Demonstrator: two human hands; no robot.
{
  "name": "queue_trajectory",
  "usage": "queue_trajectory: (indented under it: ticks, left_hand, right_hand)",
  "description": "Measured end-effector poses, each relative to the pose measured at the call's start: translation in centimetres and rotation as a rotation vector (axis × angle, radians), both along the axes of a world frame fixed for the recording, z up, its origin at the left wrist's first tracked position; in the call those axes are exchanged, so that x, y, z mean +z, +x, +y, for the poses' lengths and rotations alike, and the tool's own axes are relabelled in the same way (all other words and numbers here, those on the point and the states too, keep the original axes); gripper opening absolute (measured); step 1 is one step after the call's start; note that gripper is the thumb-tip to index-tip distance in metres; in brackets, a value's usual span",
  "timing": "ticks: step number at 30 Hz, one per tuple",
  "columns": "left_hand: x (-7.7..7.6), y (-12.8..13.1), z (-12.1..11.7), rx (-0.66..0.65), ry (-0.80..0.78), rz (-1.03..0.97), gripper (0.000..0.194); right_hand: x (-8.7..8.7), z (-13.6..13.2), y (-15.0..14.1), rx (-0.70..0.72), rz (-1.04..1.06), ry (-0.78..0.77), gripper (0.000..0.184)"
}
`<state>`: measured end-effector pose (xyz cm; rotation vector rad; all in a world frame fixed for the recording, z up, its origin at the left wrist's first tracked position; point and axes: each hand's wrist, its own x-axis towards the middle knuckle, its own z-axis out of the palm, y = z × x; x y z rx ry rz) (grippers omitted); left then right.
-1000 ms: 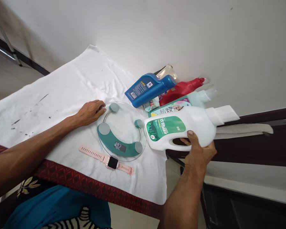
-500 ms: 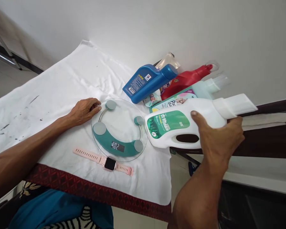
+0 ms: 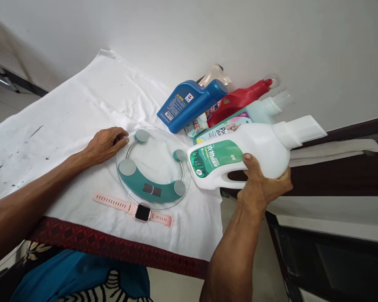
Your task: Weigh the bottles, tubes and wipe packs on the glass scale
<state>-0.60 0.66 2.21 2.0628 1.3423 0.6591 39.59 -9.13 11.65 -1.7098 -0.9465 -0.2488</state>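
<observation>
My right hand (image 3: 261, 182) grips a white laundry detergent bottle (image 3: 264, 147) with a green label, around the side of its body. My thumb presses near the handle opening; the other fingers are mostly hidden behind. The bottle stands by the right edge of a round glass scale (image 3: 153, 193), and I cannot tell whether they touch. My left hand (image 3: 105, 143) rests on the cloth at the scale's left rim, fingers loosely bent, thumb apart, holding nothing. On the near side of the scale lies a pink smartwatch (image 3: 143, 213), strap spread out.
Behind the scale stand a blue bottle (image 3: 189, 105), a red bottle (image 3: 236, 102), a pale green bottle (image 3: 267, 108) and a wipes pack (image 3: 198, 125), close together by the wall. White cloth (image 3: 66, 109) covers the table, whose dark red patterned edge (image 3: 119, 247) shows in front.
My right hand has moved from beside the bottle's neck to lower on its body. The scale's display has changed from digits to a small mark. The whole view has shifted slightly.
</observation>
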Motion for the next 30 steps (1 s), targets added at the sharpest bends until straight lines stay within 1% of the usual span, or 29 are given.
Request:
queue_trajectory:
  ticks: [3,5,7,11,14,17,20,23,25,27,30]
  left_hand:
    - [0.2,0.0,-0.1,0.009,-0.012,0.000,0.040]
    - [0.3,0.0,-0.1,0.011,-0.011,-0.005,0.040]
    - [0.3,0.0,-0.1,0.013,-0.006,-0.008,0.040]
    - [0.1,0.0,0.0,0.015,0.008,-0.004,0.040]
    - [0.0,0.0,0.0,0.016,0.011,0.000,0.041]
    - [-0.2,0.1,0.0,0.008,0.006,0.003,0.041]
    - [-0.3,0.1,0.0,0.001,0.008,0.012,0.042]
    - [-0.4,0.0,0.1,0.005,0.020,0.020,0.042]
    - [-0.6,-0.1,0.2,-0.001,0.027,0.011,0.040]
    - [-0.8,-0.2,0.2,-0.015,0.037,-0.010,0.039]
    - [-1.2,-0.3,0.3,-0.044,0.063,-0.040,0.036]
  right_hand:
    - [0.3,0.1,-1.4,0.022,0.098,0.144,0.071]
    - [0.6,-0.1,-2.3,0.043,0.123,0.190,0.067]
    - [0.9,-0.5,-3.1,0.043,0.134,0.209,0.065]
    - [1.7,-2.0,-3.7,0.000,0.107,0.184,0.065]
    - [2.9,-3.4,-3.7,-0.048,0.093,0.188,0.061]
    - [4.8,-5.0,-4.0,-0.073,0.077,0.251,0.059]
    - [6.5,-6.2,-5.1,0.001,0.034,0.314,0.060]
    - [7.1,-6.3,-7.0,0.139,0.060,0.299,0.056]
    - [6.8,-5.5,-8.4,0.215,0.144,0.296,0.049]
    - [6.1,-4.2,-9.9,0.283,0.234,0.305,0.041]
    - [5.0,-1.9,-12.0,0.423,0.275,0.281,0.037]
